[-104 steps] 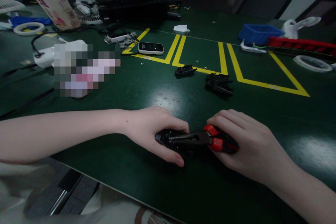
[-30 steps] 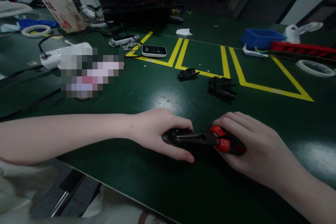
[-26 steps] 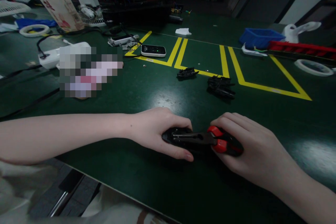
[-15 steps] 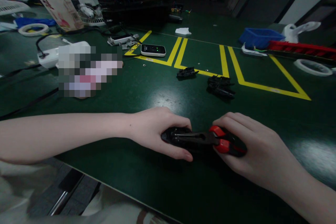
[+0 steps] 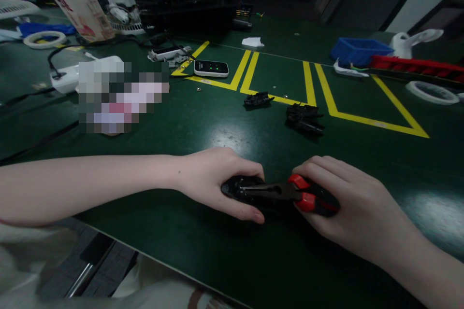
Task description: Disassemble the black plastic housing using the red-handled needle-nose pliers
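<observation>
My left hand (image 5: 224,183) grips a glossy black plastic part (image 5: 234,187), with thumb and forefinger on either side of it. The part's underside and far end are hidden. From the right, my right hand (image 5: 348,203) is wrapped round the red and black handles of long-nose pliers (image 5: 281,190). Their dark jaws lie over the black part and point left, between my left thumb and forefinger. Whether the jaw tips bite on the part, I cannot tell. Beyond my hands, more black plastic pieces (image 5: 304,119) lie on the green table (image 5: 174,130), with a smaller black piece (image 5: 258,100) beside them.
Yellow tape marks boxes on the table. A white device with green lights (image 5: 211,68) sits mid-table. At left are a white power strip (image 5: 67,77), cables and a bottle (image 5: 78,2). A blue bin (image 5: 358,52), red strip (image 5: 416,68) and tape roll (image 5: 431,92) stand right.
Almost nothing differs. Both hands keep their hold, and the pliers' jaws and handles have shifted very slightly left.
</observation>
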Motion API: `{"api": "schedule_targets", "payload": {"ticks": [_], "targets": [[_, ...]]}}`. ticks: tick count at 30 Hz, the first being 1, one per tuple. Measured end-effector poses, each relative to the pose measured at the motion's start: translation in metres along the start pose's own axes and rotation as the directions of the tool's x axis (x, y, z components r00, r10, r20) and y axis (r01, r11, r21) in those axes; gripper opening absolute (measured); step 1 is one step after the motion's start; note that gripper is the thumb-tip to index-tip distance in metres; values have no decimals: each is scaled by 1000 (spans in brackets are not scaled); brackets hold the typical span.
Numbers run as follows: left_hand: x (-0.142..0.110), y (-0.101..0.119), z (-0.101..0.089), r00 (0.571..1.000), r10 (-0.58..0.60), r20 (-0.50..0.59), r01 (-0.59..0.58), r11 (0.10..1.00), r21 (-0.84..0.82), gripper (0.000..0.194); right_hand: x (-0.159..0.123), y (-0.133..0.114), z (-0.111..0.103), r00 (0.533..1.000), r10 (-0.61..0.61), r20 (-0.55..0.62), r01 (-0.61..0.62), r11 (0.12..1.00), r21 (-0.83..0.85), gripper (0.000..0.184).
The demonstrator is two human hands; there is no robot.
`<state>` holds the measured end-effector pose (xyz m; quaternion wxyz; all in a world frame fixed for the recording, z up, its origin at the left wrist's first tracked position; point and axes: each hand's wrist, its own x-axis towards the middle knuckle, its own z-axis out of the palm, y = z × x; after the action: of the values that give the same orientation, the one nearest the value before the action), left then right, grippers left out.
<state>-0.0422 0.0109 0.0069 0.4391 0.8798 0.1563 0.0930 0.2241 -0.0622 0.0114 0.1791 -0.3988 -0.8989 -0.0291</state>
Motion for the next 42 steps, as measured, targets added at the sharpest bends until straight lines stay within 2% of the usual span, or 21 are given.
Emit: {"api": "schedule_targets", "payload": {"ticks": [9, 15, 20, 27, 34, 42], "targets": [[-1, -2, -1, 1000, -11, 21, 11, 1000, -15, 32, -3, -6, 3, 998, 60, 10, -60, 996, 58, 19], [0, 0, -1, 999, -30, 23, 31, 999, -29, 37, 0, 1, -2, 1000, 16, -8, -16, 1000, -12, 21], [0, -1, 1, 1000, -19, -7, 19, 1000, 23, 44, 1, 6, -4, 998, -45, -33, 43, 997, -59, 22], [0, -1, 0, 1000, -30, 8, 30, 999, 25, 47, 0, 10, -4, 997, -63, -36, 58, 993, -107, 21], [0, -1, -1, 1000, -16, 19, 16, 1000, -1, 44, -1, 9, -4, 1000, 18, 1, -18, 1000, 13, 21], [-1, -1, 4, 1000, -10, -22, 11, 1000, 29, 45, 2, 2, -3, 1000, 14, -8, -14, 999, 37, 21]]}}
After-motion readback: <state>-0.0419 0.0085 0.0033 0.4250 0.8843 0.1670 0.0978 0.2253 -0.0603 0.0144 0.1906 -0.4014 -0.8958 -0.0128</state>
